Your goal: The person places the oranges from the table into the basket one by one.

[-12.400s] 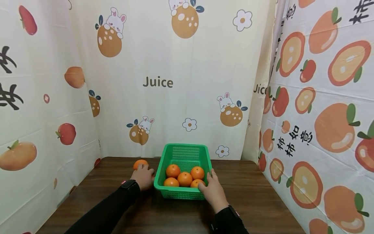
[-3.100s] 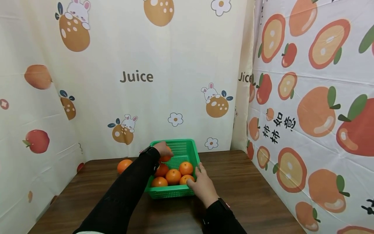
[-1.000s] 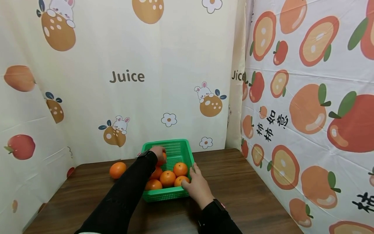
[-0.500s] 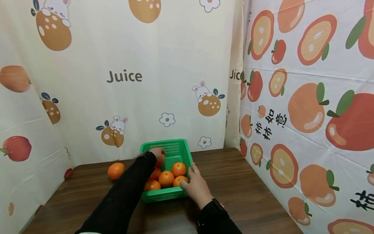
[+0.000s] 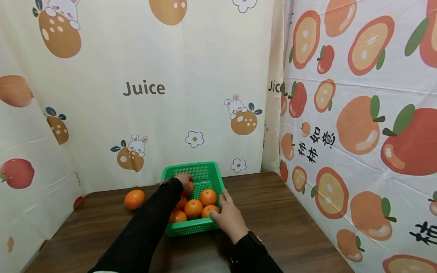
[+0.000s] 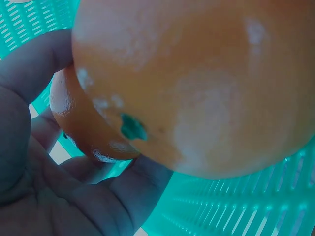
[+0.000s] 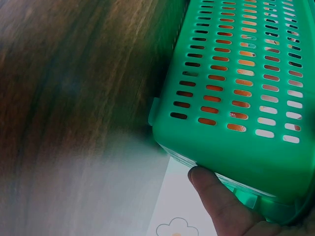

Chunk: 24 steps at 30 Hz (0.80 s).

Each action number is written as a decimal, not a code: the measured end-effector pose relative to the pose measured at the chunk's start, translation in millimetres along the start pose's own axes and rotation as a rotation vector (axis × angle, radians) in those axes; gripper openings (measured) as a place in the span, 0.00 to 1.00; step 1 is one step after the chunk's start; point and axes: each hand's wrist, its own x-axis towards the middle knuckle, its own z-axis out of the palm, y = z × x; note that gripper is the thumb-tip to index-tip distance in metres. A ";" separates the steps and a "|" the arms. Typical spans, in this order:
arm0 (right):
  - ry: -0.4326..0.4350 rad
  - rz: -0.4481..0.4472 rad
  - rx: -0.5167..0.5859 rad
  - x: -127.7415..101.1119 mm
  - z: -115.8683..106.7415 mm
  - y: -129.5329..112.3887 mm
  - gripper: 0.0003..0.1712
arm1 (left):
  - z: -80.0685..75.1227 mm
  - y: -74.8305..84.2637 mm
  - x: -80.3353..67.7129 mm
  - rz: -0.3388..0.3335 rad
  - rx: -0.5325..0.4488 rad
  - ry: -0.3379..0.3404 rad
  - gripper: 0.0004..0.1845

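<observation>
My left hand (image 5: 185,182) reaches into the left back part of a green plastic basket (image 5: 192,228), its fingers curled round an orange (image 5: 190,187). In the left wrist view, that orange (image 6: 81,115) shows partly behind a much closer orange (image 6: 206,88), which hides some of the fingertips. My right hand (image 5: 231,217) grips the basket's right side near the front corner, thumb over the rim and fingers along the outside. A fingertip (image 7: 202,177) touches the outer wall in the right wrist view. Several oranges (image 5: 193,209) lie in the front half of the basket.
One more orange (image 5: 134,199) lies on the brown wooden table (image 5: 286,227), left of the basket and beside my left sleeve. Close behind the basket hangs a printed cream curtain (image 5: 205,94). A fruit-patterned curtain (image 5: 341,151) closes off the right side.
My left hand has gone from beside an orange on the table into the basket, now holding an orange there. Over the last second it barely moves. The right hand stays on the basket; the view turns slightly.
</observation>
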 end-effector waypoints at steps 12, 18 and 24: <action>-0.002 0.004 -0.005 0.3 -1.3 -0.6 0.45 | 1.8 -8.0 11.3 0.062 0.098 -0.005 0.35; -0.010 0.008 -0.001 0.7 -0.9 -0.8 0.45 | 6.5 -7.9 13.8 0.027 0.102 -0.025 0.37; -0.006 0.006 -0.004 -0.1 -1.6 -0.9 0.45 | 11.0 -13.1 26.1 0.056 0.190 -0.018 0.36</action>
